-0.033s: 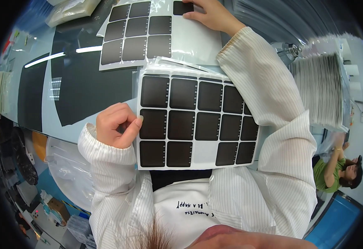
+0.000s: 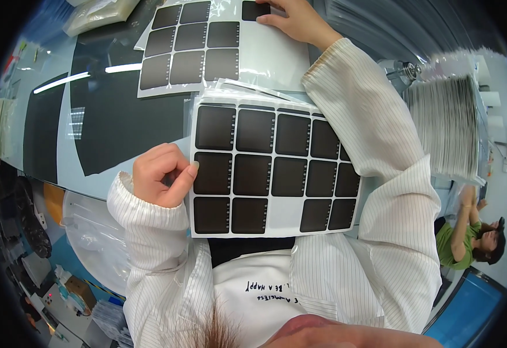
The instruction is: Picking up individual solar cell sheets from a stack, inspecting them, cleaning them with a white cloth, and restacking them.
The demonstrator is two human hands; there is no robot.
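A white sheet of black square stickers [image 2: 251, 174], each with a row of small marks down its right side, lies in front of me on other sheets. One place in its lowest row is bare white. My left hand [image 2: 162, 176] is closed at the sheet's left edge, thumb tip on the margin and fingers curled. My right hand [image 2: 297, 22] reaches to the far side, thumb and fingers at the right edge of a single black square sticker [image 2: 254, 11]. That sticker is over a far white sheet [image 2: 271, 55] with several similar black squares on its left part.
Large black sheets [image 2: 126, 136] lie on the glossy table at the left. A plastic-wrapped pack [image 2: 100, 16] sits at the far left. To the right stand a tall stack of sheets [image 2: 446, 124] and a metal-topped bottle [image 2: 407, 72]. A person in green [image 2: 462, 240] is beyond.
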